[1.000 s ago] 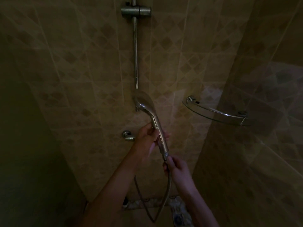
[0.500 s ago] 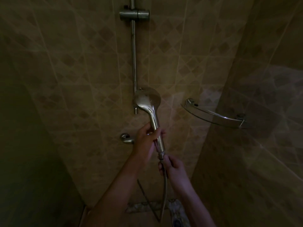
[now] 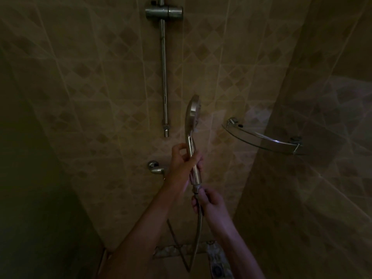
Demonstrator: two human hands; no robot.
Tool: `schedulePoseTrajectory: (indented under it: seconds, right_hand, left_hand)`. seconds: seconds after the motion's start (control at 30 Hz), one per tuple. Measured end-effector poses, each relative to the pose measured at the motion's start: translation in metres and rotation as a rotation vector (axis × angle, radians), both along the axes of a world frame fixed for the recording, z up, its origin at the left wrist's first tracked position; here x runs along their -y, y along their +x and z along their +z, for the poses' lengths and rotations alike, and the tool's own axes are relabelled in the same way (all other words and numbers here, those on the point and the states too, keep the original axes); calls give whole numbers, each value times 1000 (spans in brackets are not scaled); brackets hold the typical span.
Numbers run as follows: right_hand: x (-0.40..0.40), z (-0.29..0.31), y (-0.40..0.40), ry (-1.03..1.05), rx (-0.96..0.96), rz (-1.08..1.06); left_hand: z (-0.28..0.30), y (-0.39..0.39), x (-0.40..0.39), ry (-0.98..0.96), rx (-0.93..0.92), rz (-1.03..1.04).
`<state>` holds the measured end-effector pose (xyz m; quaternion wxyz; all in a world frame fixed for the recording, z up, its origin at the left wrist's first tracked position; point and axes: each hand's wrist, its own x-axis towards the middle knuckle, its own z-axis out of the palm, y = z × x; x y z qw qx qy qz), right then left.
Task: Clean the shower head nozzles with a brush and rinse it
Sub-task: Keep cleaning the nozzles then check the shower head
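In a dim tiled shower I hold a chrome hand-held shower head [image 3: 192,113] upright in front of the wall. It is seen edge-on, with its nozzle face turned to the right. My left hand [image 3: 183,164] is wrapped around its handle. Just below, my right hand [image 3: 207,201] pinches the hose connector at the handle's lower end. The metal hose [image 3: 198,234] hangs down from there and loops back toward the wall. No brush is in view.
A vertical slide rail [image 3: 164,77] with an empty holder bracket [image 3: 164,12] runs up the wall. A chrome tap [image 3: 156,167] sits left of my hands. A glass corner shelf [image 3: 263,139] juts out at the right. A floor drain [image 3: 216,267] lies below.
The shower head has turned in my hands from showing its broad side to edge-on, with the face now toward the right. Both hands kept their grip and shifted slightly right.
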<state>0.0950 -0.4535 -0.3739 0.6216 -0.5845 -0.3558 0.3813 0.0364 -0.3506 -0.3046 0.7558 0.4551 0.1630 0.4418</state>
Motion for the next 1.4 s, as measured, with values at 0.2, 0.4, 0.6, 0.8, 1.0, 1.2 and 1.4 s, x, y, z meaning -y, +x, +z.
schedulePoseTrajectory:
  seconds: [0.2,0.4,0.6,0.8,1.0,1.2,1.4]
  right_hand:
    - [3,5,-3,3,-16,6]
    - [5,4,-6,3,-24,10]
    - [6,13,-7,22,6,6]
    - [5,16,-9,13,-21,7]
    - [5,15,-9,12,10,26]
    - [8,18,-9,3,13,28]
    - [7,27,-8,33,-7,4]
  left_hand:
    - [-2,1,-5,-44,-11,43]
    - [-1,1,-1,-43,-26,46]
    - [2,6,3,-79,-40,123]
    - [0,-1,-6,-27,-73,129]
    - [-1,-4,-10,-177,-71,-15]
    - [-3,3,-8,55,-136,54]
    - [2,7,-10,-4,-101,55]
